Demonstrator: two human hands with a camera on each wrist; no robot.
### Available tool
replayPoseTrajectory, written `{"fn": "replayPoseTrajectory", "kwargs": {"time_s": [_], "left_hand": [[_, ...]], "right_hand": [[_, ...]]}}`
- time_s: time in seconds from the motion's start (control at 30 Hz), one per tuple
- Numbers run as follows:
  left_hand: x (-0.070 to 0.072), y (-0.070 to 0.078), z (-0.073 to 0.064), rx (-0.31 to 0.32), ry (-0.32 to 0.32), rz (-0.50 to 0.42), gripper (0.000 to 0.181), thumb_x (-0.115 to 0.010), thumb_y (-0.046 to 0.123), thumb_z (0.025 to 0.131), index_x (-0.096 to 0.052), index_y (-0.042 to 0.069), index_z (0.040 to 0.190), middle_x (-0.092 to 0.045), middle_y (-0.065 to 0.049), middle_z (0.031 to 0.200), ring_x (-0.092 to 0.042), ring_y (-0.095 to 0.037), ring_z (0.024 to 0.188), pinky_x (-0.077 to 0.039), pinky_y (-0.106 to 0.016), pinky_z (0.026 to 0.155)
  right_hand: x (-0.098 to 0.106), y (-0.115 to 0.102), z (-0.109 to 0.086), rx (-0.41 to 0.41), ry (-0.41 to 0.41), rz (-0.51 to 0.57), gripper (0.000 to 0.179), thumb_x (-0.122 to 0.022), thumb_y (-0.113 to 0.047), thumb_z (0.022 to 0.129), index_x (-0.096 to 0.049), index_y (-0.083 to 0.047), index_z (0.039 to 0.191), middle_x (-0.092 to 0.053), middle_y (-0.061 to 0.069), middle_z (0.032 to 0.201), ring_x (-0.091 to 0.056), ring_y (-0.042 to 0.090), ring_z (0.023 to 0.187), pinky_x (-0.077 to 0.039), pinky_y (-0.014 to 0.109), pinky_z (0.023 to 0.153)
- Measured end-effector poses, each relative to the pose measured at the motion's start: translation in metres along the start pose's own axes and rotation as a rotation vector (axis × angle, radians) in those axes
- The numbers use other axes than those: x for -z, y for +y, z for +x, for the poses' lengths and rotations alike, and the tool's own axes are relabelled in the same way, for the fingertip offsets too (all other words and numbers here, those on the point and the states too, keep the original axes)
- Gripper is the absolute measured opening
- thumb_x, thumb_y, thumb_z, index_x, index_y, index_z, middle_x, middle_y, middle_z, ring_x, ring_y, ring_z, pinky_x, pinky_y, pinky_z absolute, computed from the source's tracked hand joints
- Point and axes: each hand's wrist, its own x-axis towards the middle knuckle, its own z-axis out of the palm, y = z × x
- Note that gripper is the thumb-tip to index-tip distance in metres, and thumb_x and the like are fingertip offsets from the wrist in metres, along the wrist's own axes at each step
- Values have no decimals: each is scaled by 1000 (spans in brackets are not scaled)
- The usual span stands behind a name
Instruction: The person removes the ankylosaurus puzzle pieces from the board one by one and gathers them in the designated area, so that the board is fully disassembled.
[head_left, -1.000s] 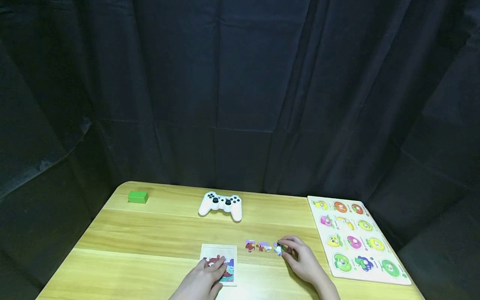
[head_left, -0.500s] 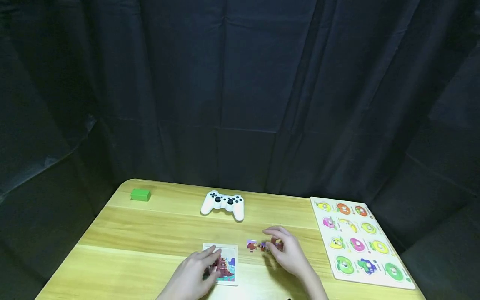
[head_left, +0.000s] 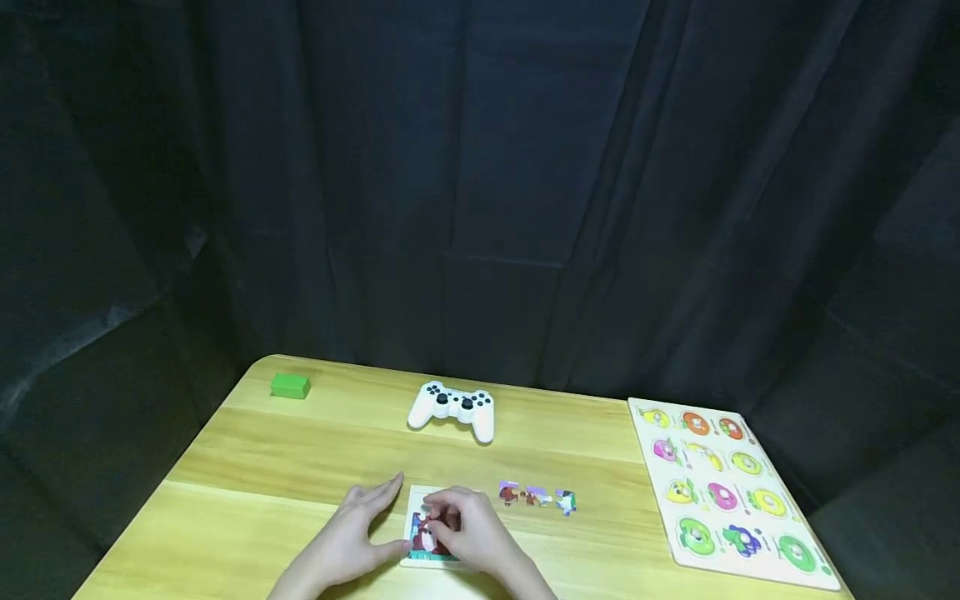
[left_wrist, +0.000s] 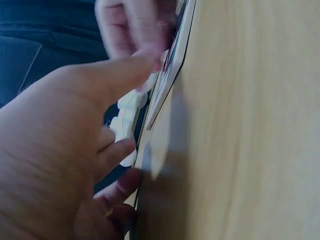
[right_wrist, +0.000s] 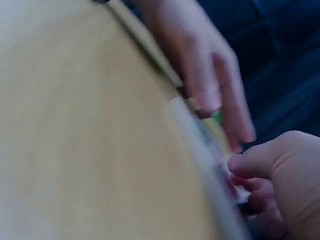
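A small jigsaw tray (head_left: 422, 491) lies near the front of the table, with a dark red and teal picture partly filled in. My right hand (head_left: 480, 535) is over its right half, thumb and fingertips pinching a dark red puzzle piece (head_left: 452, 519). To the left, my left hand (head_left: 337, 537) is held with fingers extended, its thumb tip at the tray's left edge. Three loose puzzle pieces lie right of the tray: a purple and red one (head_left: 509, 493), a purple and white one (head_left: 536, 497) and a green and white one (head_left: 566, 502). The right wrist view is blurred.
A white game controller (head_left: 452, 410) lies behind the tray. At the far left sits a green block (head_left: 290, 386). A fruit peg puzzle board (head_left: 660, 517) covers the table's right side, and a dark curtain (head_left: 510, 208) hangs behind the table (head_left: 330, 450).
My right hand has come left from the loose pieces to the tray, carrying a dark red puzzle piece. My left hand has lifted off the picture and drawn back to the left.
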Motion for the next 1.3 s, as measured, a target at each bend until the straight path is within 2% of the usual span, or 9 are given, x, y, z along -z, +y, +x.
{"fn": "replayPoseTrajectory", "kwargs": {"time_s": [0.1, 0.2, 0.37, 0.57, 0.73, 0.93, 1.13, 1.3], "left_hand": [[-1, -3, -1, -59, -45, 45, 92, -84, 56, 85, -52, 7, 157, -55, -6, 160, -49, -15, 119, -47, -49, 105], [-1, -3, -1, -100, -81, 62, 91, -82, 60, 86, -55, 6, 154, -52, -5, 162, -47, -9, 113, -47, -40, 98], [-1, -4, 1, -97, -133, 55, 94, -81, 63, 85, -54, 7, 156, -48, -4, 165, -43, -6, 108, -45, -32, 92], [-1, -3, 1, -97, -119, 69, 94, -82, 62, 84, -54, 7, 155, -49, -4, 164, -44, -6, 109, -45, -33, 94], [-1, 1, 0, -75, -116, 58, 95, -84, 61, 83, -55, 6, 154, -50, -4, 164, -44, -6, 108, -43, -33, 93], [-4, 1, 0, -44, -118, 45, 95, -86, 58, 81, -55, 7, 154, -50, -3, 164, -43, -6, 106, -42, -31, 90], [-5, 0, 1, -32, -128, 44, 96, -86, 59, 80, -55, 8, 154, -50, -2, 164, -42, -5, 104, -41, -30, 89], [-5, -1, 1, -48, -117, 57, 95, -86, 59, 80, -56, 8, 154, -50, -2, 164, -43, -5, 106, -43, -31, 91]], "right_hand": [[-7, 2, -3, 12, -9, -61, 23, -78, -3, 91, -78, -4, 115, -68, -5, 92, -47, -5, 73, -44, 15, 63], [-9, 2, -5, 17, -31, -102, 23, -77, -9, 93, -80, -8, 116, -67, -7, 97, -48, -5, 78, -45, 15, 67], [-9, -2, -6, 1, -64, -151, 26, -75, -15, 95, -79, -9, 120, -67, -8, 101, -50, -5, 82, -47, 16, 71], [-11, -5, -3, -23, -37, -188, 27, -78, -15, 90, -79, -12, 117, -63, -13, 95, -49, -5, 81, -43, 16, 72], [-11, -6, -2, -53, -33, -142, 25, -82, -10, 86, -78, -13, 111, -56, -14, 86, -46, -5, 75, -42, 14, 68], [-11, -7, -3, -58, -30, -100, 25, -84, -9, 86, -76, -13, 110, -54, -13, 84, -45, -5, 72, -42, 14, 65], [-11, -6, -4, -86, -25, -98, 27, -85, -14, 87, -75, -19, 112, -55, -12, 94, -47, -3, 79, -43, 18, 71], [-10, -5, -5, -73, -19, -86, 26, -85, -17, 90, -74, -21, 113, -62, -9, 105, -50, -1, 86, -44, 21, 76]]}}
